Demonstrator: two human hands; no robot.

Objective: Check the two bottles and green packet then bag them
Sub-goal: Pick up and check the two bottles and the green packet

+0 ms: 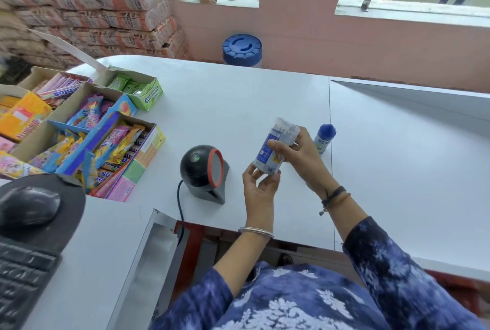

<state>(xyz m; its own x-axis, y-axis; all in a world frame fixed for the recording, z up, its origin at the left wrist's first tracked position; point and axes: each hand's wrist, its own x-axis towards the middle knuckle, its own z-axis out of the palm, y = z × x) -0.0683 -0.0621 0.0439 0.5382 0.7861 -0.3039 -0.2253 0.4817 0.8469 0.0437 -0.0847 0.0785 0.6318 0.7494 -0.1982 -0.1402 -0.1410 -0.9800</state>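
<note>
A clear bottle with a blue and white label (273, 144) is held tilted above the white counter (238, 101), just right of the black barcode scanner (204, 170). My left hand (261, 186) grips its lower end and my right hand (299, 154) wraps its upper part. A second small bottle with a blue cap (324, 138) stands upright on the counter, just beyond my right hand. No loose green packet is visible near my hands.
Open boxes of sweets and gum (87, 128) crowd the counter's left side, including a green gum box (140, 90). A mouse (29, 207) and keyboard (21, 276) lie at the lower left. A blue-lidded drum (241, 49) stands behind the counter.
</note>
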